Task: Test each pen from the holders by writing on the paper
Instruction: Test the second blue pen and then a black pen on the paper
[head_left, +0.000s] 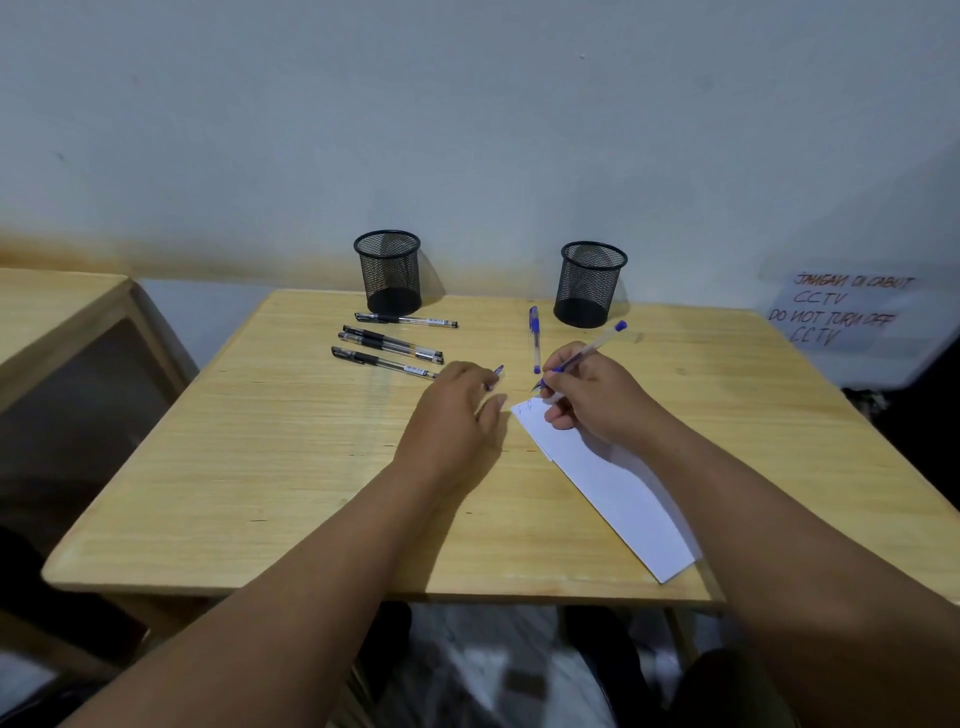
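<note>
Blue pen (587, 353), pinched in the right hand (592, 400), has its tip at the far end of the paper strip (613, 483) on the worktop (260, 467). The left hand (452, 415) pinches what looks like its cap (497, 375), beside the paper. Four black pens (389, 343) lie tested near two empty holders (388, 273). Holding the strip flat would probably steady the stroke.

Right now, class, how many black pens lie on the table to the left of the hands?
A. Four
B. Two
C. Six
A: four black pens lie side by side on the table in front of the left mesh holder, while the right hand holds a blue pen over the paper.
</note>
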